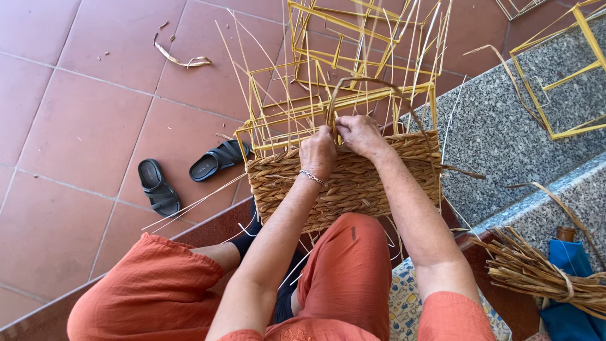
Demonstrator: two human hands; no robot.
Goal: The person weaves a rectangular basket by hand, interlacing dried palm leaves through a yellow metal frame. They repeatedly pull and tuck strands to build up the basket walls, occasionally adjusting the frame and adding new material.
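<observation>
Half-woven basket (344, 183) was propped on knee, yellow frame (297, 95) rising beyond it; left hand (317, 153) and right hand (360, 134) were pinched shut on fibre strand (379, 82) at basket's top rim; weaving step judged in hand; strand likely to be tucked behind upright next.

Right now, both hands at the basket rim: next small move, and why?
Probably pull the brown fibre strand snug. Left hand and right hand pinch it at the top edge of the half-woven straw basket on its yellow wire frame, and it loops slack above them.
</observation>
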